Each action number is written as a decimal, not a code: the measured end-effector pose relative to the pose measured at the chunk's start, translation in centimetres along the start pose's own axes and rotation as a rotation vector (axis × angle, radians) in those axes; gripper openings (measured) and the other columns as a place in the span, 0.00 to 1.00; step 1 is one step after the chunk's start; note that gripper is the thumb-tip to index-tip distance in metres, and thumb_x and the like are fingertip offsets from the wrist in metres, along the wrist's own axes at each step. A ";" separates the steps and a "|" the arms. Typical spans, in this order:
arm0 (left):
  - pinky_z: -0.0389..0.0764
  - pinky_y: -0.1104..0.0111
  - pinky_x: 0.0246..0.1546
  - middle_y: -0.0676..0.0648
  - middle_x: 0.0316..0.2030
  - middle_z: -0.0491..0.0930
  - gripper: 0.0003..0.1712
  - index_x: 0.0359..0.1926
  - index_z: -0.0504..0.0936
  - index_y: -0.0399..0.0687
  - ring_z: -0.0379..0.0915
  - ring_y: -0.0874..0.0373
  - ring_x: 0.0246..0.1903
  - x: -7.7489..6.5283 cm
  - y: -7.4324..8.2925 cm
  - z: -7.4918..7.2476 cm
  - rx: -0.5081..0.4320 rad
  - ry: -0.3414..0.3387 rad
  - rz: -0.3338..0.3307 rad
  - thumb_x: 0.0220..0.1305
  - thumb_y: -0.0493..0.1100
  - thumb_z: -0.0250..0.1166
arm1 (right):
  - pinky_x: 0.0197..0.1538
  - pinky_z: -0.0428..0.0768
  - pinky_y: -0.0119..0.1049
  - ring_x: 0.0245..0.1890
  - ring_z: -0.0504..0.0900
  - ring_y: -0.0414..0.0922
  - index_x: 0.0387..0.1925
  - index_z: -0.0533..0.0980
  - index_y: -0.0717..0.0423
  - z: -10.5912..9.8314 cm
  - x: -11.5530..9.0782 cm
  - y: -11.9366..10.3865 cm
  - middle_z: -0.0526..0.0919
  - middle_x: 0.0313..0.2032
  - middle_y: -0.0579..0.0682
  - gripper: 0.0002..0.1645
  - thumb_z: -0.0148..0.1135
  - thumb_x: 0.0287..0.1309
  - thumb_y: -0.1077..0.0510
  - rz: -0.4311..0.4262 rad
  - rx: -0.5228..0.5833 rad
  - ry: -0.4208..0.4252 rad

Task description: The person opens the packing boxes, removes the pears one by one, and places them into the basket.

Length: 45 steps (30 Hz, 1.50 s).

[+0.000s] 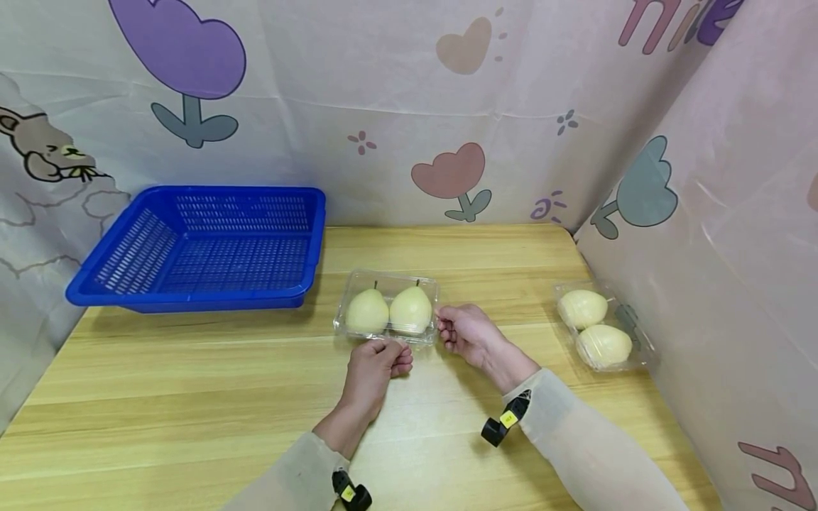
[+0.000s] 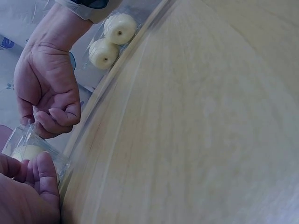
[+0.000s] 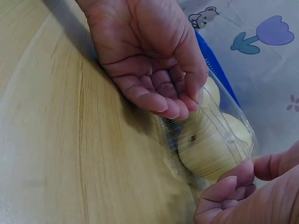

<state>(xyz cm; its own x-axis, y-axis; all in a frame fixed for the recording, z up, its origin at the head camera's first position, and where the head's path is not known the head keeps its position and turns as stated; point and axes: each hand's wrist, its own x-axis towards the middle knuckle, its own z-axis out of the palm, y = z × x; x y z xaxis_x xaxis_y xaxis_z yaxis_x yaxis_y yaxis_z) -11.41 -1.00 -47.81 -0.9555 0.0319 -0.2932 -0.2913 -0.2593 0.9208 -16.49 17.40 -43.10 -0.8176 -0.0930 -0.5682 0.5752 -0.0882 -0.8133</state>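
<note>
A clear plastic clamshell box [image 1: 386, 335] with two pale yellow pears [image 1: 411, 309] inside sits mid-table, its stems pointing away from me. My left hand [image 1: 378, 369] is at the box's front edge, thumb and finger pinching the rim, as the right wrist view also shows with the left hand [image 3: 149, 60] at the top. At the right front corner, my right hand [image 1: 469, 333] pinches the edge between thumb and forefinger, other fingers curled. In the left wrist view, the right hand [image 2: 49, 88] hangs above the left hand [image 2: 32, 186].
A blue plastic basket [image 1: 211, 297] with slotted walls stands at the left rear. Toward the right edge of the wooden table [image 1: 192, 397] lies a second clear box [image 1: 623, 319] with two pears [image 1: 603, 345]. Printed curtains [image 1: 358, 71] hang behind and at both sides.
</note>
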 end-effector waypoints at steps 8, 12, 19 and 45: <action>0.88 0.73 0.32 0.45 0.27 0.84 0.13 0.44 0.82 0.18 0.83 0.62 0.29 0.1 0.0 0.0 -0.012 0.012 0.002 0.70 0.30 0.59 | 0.24 0.69 0.28 0.21 0.71 0.35 0.31 0.75 0.54 0.0 0.0 -0.2 0.77 0.22 0.42 0.13 0.55 0.75 0.58 0.017 -0.011 0.019; 0.88 0.73 0.32 0.45 0.27 0.84 0.13 0.43 0.82 0.18 0.83 0.62 0.28 0.0 0.0 0.1 -0.015 0.018 0.005 0.70 0.30 0.59 | 0.24 0.68 0.27 0.21 0.71 0.36 0.31 0.76 0.54 0.0 -0.1 -0.3 0.77 0.22 0.42 0.12 0.56 0.75 0.58 0.027 -0.010 0.023; 0.88 0.73 0.32 0.44 0.28 0.85 0.12 0.43 0.83 0.19 0.83 0.62 0.29 0.1 0.0 0.1 -0.003 0.016 0.009 0.70 0.30 0.58 | 0.23 0.69 0.27 0.21 0.71 0.36 0.33 0.75 0.56 0.0 0.0 -0.4 0.77 0.22 0.42 0.11 0.55 0.75 0.58 0.036 0.009 0.014; 0.88 0.72 0.34 0.42 0.29 0.86 0.12 0.42 0.84 0.20 0.83 0.61 0.29 -0.1 -0.1 0.3 0.032 0.040 0.021 0.69 0.30 0.60 | 0.22 0.67 0.26 0.20 0.71 0.35 0.30 0.75 0.55 -0.2 0.5 -0.4 0.77 0.22 0.42 0.14 0.54 0.76 0.59 0.050 0.045 -0.034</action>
<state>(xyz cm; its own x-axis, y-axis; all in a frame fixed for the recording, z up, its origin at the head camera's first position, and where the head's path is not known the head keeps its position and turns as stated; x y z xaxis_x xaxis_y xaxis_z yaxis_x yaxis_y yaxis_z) -11.28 -0.70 -47.76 -0.9589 -0.0114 -0.2834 -0.2735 -0.2283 0.9344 -17.10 17.58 -43.06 -0.7868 -0.1315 -0.6030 0.6166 -0.1272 -0.7769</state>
